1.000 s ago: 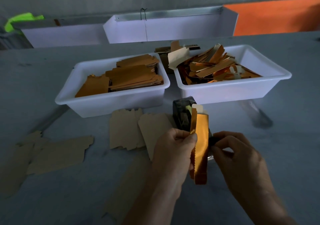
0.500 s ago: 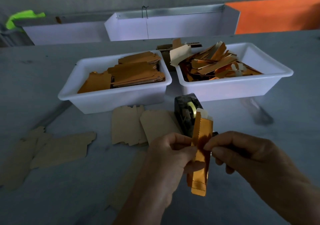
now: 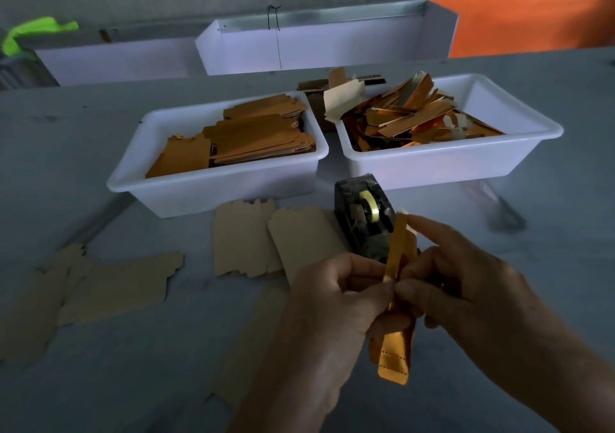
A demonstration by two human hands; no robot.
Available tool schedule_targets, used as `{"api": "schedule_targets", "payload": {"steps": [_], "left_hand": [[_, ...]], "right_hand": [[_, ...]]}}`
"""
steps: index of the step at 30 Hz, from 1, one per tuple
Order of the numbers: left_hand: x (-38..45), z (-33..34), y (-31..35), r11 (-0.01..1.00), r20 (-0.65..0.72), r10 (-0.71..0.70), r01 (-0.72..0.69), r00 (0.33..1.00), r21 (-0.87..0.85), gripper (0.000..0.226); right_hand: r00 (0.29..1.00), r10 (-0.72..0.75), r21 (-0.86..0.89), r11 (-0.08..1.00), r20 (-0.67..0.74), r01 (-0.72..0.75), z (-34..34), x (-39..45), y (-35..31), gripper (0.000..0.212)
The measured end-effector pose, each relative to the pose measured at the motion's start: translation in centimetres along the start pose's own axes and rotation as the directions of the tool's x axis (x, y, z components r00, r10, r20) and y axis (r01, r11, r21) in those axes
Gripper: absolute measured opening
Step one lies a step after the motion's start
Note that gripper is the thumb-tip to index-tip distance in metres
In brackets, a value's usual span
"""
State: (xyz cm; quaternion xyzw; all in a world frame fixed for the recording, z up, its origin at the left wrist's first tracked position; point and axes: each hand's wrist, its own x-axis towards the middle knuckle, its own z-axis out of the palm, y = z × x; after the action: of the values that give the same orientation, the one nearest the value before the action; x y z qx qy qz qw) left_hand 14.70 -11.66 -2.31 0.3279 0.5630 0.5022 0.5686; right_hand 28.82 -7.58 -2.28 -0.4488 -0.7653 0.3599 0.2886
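Note:
Both hands hold one folded orange-gold card box blank [image 3: 394, 359] upright above the table, low in the middle of the view. My left hand [image 3: 332, 299] pinches its left edge between thumb and fingers. My right hand [image 3: 466, 286] pinches it from the right, with the forefinger stretched up along its top end. Just behind the blank stands a dark tape dispenser [image 3: 362, 219] with a pale yellow roll.
A white tub [image 3: 213, 193] at left holds stacked flat orange blanks. A second white tub [image 3: 466, 163] at right holds a loose heap of folded ones. Flat tan blanks [image 3: 246, 243] and further tan blanks [image 3: 119, 286] lie on the grey table. White trays [image 3: 326, 46] stand at the back.
The blank has turned more edge-on and dropped lower between the hands. My right hand has closed in on it and its forefinger now reaches up to the top end.

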Motion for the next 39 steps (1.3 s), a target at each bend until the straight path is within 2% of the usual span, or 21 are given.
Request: {"api": "schedule_targets", "payload": {"steps": [8,14,18,22,25,27,29,31,32,34,36,38,39], "left_hand": [[0.0,-0.3,0.0,0.998,0.05,-0.042,0.039,0.998,0.052,0.008],[0.0,-0.5,-0.7,0.999,-0.029,0.009,-0.007,1.0,0.035,0.012],[-0.2,0.2,-1.5,0.982,-0.132,0.131,-0.11,0.983,0.157,0.013],[-0.5,1.6,-2.3,0.938,-0.257,0.269,-0.193,0.928,0.287,0.021],[-0.8,1.9,-2.7,0.89,-0.278,0.376,-0.261,0.884,0.374,0.021],[-1.0,1.5,-2.4,0.871,-0.273,0.422,-0.302,0.864,0.388,0.018],[-1.2,0.9,-1.7,0.871,-0.235,0.417,-0.314,0.878,0.377,0.016],[-1.3,0.2,-1.3,0.89,-0.187,0.381,-0.305,0.906,0.338,0.02],[-1.2,-0.2,-1.1,0.903,-0.159,0.354,-0.292,0.921,0.316,0.027],[-1.1,-0.9,-0.7,0.941,-0.119,0.265,-0.229,0.957,0.249,0.038],[-0.8,-1.7,-0.1,0.981,-0.056,0.154,-0.146,0.986,0.128,0.039],[-0.4,-2.3,-0.1,0.975,-0.05,0.145,-0.134,0.988,0.179,0.042],[0.0,-2.7,-0.4,0.949,-0.109,0.21,-0.176,0.972,0.262,0.038]], "right_hand": [[0.996,0.047,-0.115,0.992,-0.072,-0.056,0.6,0.2,-0.3,0.046],[0.994,0.035,-0.164,0.985,-0.1,-0.051,1.3,0.2,-0.4,0.04],[0.994,0.016,-0.214,0.976,-0.11,-0.039,1.3,0.0,-0.3,0.043],[0.987,0.046,-0.357,0.929,-0.157,-0.1,1.4,-0.4,-1.3,0.045],[0.982,0.087,-0.509,0.846,-0.167,-0.162,1.3,-0.2,-2.0,0.046],[0.976,0.095,-0.53,0.827,-0.197,-0.187,0.8,-0.2,-2.1,0.055],[0.977,0.089,-0.468,0.867,-0.195,-0.173,0.3,-0.1,-1.8,0.066],[0.98,0.147,-0.2,0.965,-0.132,-0.171,-0.3,0.3,-1.6,0.05],[0.978,0.199,-0.036,0.979,-0.059,-0.201,-0.5,0.5,-1.4,0.039],[0.97,0.22,0.157,0.959,0.106,-0.235,-0.5,1.0,-1.0,0.021],[0.968,0.174,0.247,0.945,0.18,-0.216,-0.7,1.7,-0.8,0.013],[0.971,0.153,0.376,0.902,0.181,-0.212,-1.1,3.0,-0.5,0.008],[0.974,0.171,0.444,0.868,0.151,-0.221,-1.3,4.1,-0.1,0.005]]}}
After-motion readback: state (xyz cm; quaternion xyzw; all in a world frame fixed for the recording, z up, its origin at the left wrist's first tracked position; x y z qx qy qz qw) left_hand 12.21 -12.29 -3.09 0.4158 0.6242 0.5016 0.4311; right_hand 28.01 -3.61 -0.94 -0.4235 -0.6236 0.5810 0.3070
